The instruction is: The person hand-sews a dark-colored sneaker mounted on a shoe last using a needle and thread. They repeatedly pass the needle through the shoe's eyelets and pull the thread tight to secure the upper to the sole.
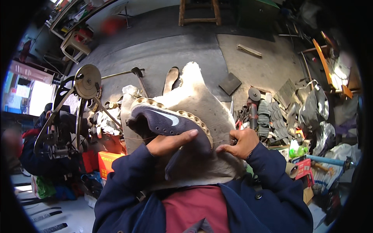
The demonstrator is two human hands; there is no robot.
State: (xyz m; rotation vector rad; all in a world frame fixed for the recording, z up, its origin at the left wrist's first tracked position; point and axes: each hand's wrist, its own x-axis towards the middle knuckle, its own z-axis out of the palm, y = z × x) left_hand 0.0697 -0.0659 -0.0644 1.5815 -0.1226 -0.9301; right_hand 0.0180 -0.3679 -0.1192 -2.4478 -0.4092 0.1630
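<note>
A dark navy sports shoe [163, 121] with a tan studded sole rim lies on its side on a pale hide [202, 99] spread over my lap. My left hand [171, 143] presses on the shoe's upper and holds it steady, thumb stretched toward the sole edge. My right hand [241, 142] sits just right of the shoe's heel, fingers pinched on a small tool or needle. A thin thread runs from it toward the shoe. What exactly the fingers pinch is too small to tell.
A hand-crank stitching machine with a round wheel [88, 81] stands at my left. An orange box [108, 162] sits below it. Stacked soles and a grinder [254, 101] lie at right, near bottles [298, 149]. A loose insole [170, 79] rests on the concrete floor.
</note>
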